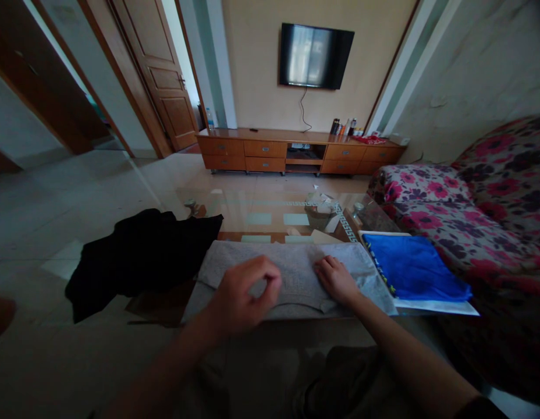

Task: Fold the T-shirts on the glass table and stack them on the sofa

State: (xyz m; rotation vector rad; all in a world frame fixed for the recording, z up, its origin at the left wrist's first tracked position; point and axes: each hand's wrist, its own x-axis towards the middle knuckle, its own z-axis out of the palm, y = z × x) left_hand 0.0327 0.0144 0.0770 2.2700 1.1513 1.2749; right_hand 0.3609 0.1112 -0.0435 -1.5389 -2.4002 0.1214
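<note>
A grey garment point(291, 265) lies spread flat on the glass coffee table point(270, 215) in front of me. My left hand point(244, 294) hovers over its left part with fingers curled in; whether it pinches the cloth I cannot tell. My right hand point(335, 279) rests flat on the garment's right part, fingers pressed down on the fabric. A black garment point(139, 253) lies crumpled on the table's left end, partly hanging over the edge. A folded blue cloth point(412, 267) lies on a white sheet to the right of the grey garment.
A floral sofa point(479, 198) stands at the right. A wooden TV cabinet point(296, 151) with bottles on it runs along the far wall under a wall-mounted television point(316, 55). A glass jar point(318, 212) and small items sit on the table's far side. Open doors are at the left.
</note>
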